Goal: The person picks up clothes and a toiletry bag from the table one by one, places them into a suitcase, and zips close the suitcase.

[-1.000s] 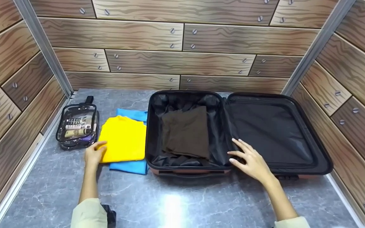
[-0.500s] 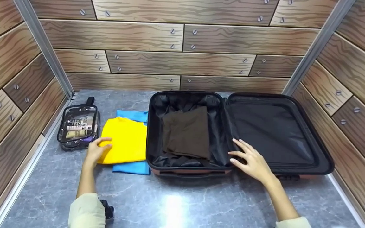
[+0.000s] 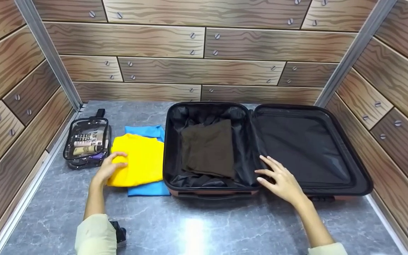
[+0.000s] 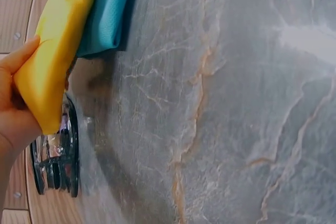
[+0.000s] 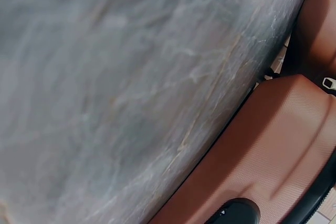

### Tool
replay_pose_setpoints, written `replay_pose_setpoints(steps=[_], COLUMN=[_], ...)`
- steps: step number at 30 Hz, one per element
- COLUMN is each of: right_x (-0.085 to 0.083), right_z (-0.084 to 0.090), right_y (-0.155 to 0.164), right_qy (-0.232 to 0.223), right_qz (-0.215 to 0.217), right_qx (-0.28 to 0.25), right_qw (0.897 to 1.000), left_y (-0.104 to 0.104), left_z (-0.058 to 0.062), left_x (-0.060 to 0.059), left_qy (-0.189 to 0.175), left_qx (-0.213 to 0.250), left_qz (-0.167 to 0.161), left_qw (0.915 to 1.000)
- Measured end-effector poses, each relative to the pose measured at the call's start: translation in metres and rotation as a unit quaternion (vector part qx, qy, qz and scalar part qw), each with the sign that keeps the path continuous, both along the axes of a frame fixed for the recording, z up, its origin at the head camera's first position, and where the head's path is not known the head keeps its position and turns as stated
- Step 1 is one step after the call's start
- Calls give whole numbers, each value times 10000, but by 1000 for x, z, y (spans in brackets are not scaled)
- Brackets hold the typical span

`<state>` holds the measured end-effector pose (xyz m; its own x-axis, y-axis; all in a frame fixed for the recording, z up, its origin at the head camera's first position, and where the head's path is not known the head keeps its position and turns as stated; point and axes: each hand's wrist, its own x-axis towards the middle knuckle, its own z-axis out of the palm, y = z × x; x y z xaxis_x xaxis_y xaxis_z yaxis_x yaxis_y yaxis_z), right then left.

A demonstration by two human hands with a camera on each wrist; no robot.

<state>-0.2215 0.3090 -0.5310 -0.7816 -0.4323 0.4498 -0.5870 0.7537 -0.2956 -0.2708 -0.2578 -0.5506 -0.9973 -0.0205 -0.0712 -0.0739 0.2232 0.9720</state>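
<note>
Lying open beneath the loosely spread right grip (image 3: 280, 182), the suitcase (image 3: 306, 145) reveals its copper texture only in the right wrist view, while the left grip (image 3: 107, 169) pinches yellow fabric (image 3: 141, 161), blue fabric (image 3: 149, 189) partly beneath it and a clear pouch (image 3: 88, 125) just beyond that grip.

a reddish-brown, textured suitcase (image 5: 270, 145) with a black fitting (image 5: 240, 213) lies along a grey, veined tabletop (image 5: 105, 98).

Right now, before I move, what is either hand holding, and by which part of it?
The left hand grips the folded bright-yellow cloth by its left edge. The right hand, fingers spread, holds nothing.
</note>
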Motion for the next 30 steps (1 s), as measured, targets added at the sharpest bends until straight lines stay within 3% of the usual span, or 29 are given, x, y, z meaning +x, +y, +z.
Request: replay_pose_setpoints(steps=[4, 11, 17, 20, 30], right_x=[0, 0, 1, 0, -1], right_z=[-1, -2, -1, -1, -1], right_y=[1, 2, 2, 2, 0], right_qy=[9, 14, -8, -19, -101], right_qz=[-25, -48, -66, -74, -87], right_qx=[18, 22, 60, 99, 79], right_qw=[10000, 10000, 10000, 9999, 9999], left_y=[0, -6, -2, -2, -3], left_z=[0, -3, -5, -4, -1], left_x=[0, 7, 6, 6, 6], left_qy=[-126, -197, -576, -700, -582], left_qx=[295, 763, 683, 867, 1361], left_qz=[67, -311, -7, 50, 147], left_qw=[9995, 9964, 9960, 9938, 9889])
